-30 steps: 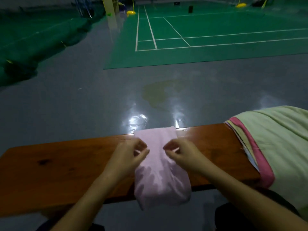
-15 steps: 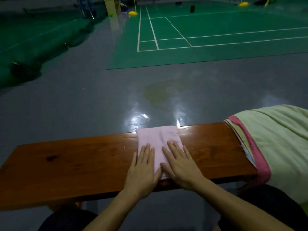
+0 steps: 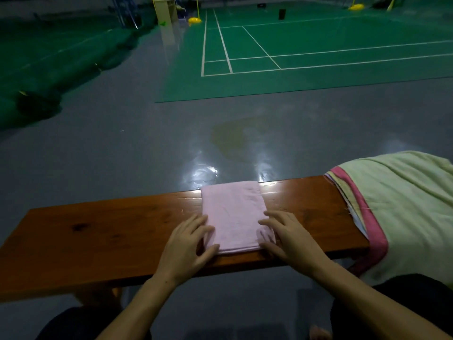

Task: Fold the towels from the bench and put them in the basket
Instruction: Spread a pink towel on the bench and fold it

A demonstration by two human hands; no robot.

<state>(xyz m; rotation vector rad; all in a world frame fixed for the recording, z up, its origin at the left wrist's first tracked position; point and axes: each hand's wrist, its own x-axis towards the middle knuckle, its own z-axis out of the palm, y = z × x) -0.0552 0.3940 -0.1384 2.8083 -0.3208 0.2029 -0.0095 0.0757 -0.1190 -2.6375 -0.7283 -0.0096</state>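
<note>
The folded pink towel point(image 3: 234, 215) lies flat across the middle of the bench point(image 3: 98, 231), between your hands. Your left hand point(image 3: 187, 244) and right hand point(image 3: 290, 238) rest with straight, spread fingers touching its near corners, gripping nothing. A pile of towels point(image 3: 397, 204) covers the bench's right end.

We're courtside in an indoor sports hall: a green badminton court point(image 3: 318, 57) with white boundary lines point(image 3: 223, 42) fills the upper right of the frame, yellow post bases point(image 3: 195, 20) at the far end, green netting point(image 3: 61, 60) heaped upper left, glossy grey floor point(image 3: 122, 148) reflecting overhead lights in front.
</note>
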